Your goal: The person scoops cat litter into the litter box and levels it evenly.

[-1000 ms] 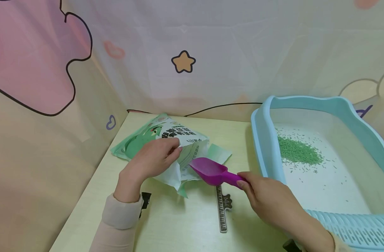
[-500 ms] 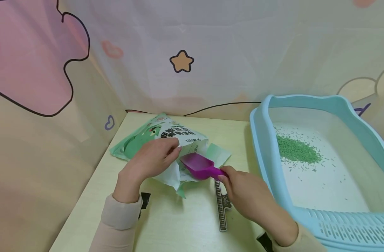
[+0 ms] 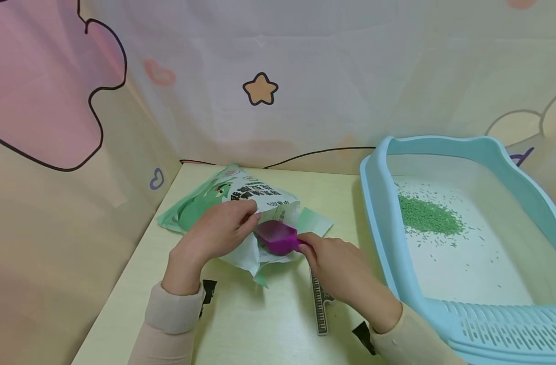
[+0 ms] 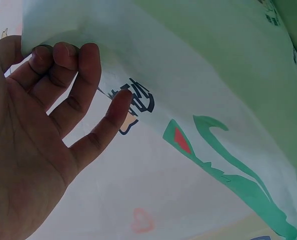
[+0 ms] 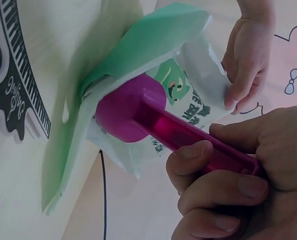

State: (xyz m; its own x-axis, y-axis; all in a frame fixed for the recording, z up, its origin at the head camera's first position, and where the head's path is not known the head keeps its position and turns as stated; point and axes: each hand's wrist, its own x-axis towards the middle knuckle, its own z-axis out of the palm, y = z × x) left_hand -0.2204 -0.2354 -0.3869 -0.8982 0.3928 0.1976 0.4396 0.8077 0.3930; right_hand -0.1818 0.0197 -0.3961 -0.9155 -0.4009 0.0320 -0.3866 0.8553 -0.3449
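A green and white printed plastic bag (image 3: 264,195) lies on the table with its mouth toward the right. My left hand (image 3: 223,228) pinches the upper edge of that mouth and lifts it; the left wrist view shows thumb and fingertips at the film's edge. In my right hand (image 3: 342,263) is the handle of a purple scoop (image 3: 278,238), gripped between thumb and curled fingers. The scoop's bowl points into the bag's opening, its tip hidden inside. What the bag holds is hidden.
To the right stands a light blue litter tray (image 3: 374,208) with a heap of green pellets (image 3: 428,215) and scattered bits inside. A black and white ruler-like strip (image 3: 320,309) lies on the table (image 3: 250,324) below the right hand. Patterned cloth (image 3: 323,91) hangs behind.
My right hand has moved left with the scoop, whose bowl has gone from in front of the bag's mouth into it. The left hand keeps its hold on the bag's edge.
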